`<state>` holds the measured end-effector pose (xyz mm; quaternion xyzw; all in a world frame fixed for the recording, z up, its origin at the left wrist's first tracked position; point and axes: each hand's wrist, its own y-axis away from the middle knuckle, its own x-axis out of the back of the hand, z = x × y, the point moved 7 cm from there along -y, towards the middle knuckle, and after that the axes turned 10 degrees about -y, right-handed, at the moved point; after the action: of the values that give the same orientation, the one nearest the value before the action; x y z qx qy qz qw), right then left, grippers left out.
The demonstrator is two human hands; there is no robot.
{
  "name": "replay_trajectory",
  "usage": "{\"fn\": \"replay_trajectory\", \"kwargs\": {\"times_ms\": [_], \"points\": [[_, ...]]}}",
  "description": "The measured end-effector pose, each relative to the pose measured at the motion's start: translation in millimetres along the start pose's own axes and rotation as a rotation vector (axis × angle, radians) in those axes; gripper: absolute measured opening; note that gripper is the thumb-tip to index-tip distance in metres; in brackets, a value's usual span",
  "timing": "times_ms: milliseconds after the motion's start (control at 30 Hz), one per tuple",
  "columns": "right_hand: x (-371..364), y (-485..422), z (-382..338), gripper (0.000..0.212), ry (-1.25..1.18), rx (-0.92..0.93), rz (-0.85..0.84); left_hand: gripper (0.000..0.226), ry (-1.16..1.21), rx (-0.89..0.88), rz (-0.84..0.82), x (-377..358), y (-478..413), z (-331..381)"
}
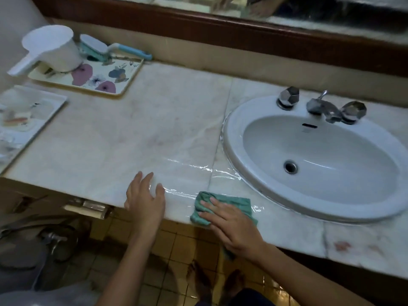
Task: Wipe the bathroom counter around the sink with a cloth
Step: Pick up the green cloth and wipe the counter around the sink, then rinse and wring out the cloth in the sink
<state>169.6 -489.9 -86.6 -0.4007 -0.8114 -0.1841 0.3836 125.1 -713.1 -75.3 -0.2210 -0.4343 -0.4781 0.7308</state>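
Observation:
A green cloth lies flat on the pale marble counter at its front edge, just left of the white oval sink. My right hand presses down on the cloth with fingers spread, pointing left. My left hand rests palm-down and empty on the counter's front edge, a hand's width left of the cloth. A wet sheen and streaks of water show on the marble between the hands and along the sink's left rim.
A floral tray at the back left holds a white scoop jug and a blue-handled brush. Another tray sits at the far left edge. Chrome faucet and two knobs stand behind the basin. Yellow floor tiles lie below.

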Motion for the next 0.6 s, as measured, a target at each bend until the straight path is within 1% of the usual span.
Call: {"fn": "replay_trajectory", "kwargs": {"times_ms": [100,200,267,333,400,467,533,567,600], "points": [[45,34,31,0.037,-0.218,-0.182,0.169,0.032,0.069,-0.118,-0.063,-21,26,42],[90,66,63,0.026,-0.575,-0.452,0.36,0.027,0.147,-0.247,-0.116,-40,50,82],[115,85,84,0.025,-0.808,-0.602,0.428,0.027,0.152,-0.333,-0.148,-52,66,113],[137,104,100,0.025,-1.041,-0.692,0.466,0.029,0.141,-0.449,-0.176,-61,82,149],[157,121,113,0.025,-1.311,-0.74,0.493,0.038,0.128,-0.618,-0.22,-69,100,188],[179,132,123,0.03,-1.522,-0.77,0.5,0.05,0.069,-0.849,-0.26,-79,121,228],[197,136,132,0.036,-1.736,-0.755,0.462,0.065,-0.03,-1.144,-0.256,-92,143,268],[204,133,134,0.041,-1.838,-0.718,0.418,0.072,-0.066,-1.277,-0.242,-99,152,287],[210,130,135,0.048,-1.933,-0.688,0.369,0.079,-0.096,-1.376,-0.233,-106,157,305]]}}
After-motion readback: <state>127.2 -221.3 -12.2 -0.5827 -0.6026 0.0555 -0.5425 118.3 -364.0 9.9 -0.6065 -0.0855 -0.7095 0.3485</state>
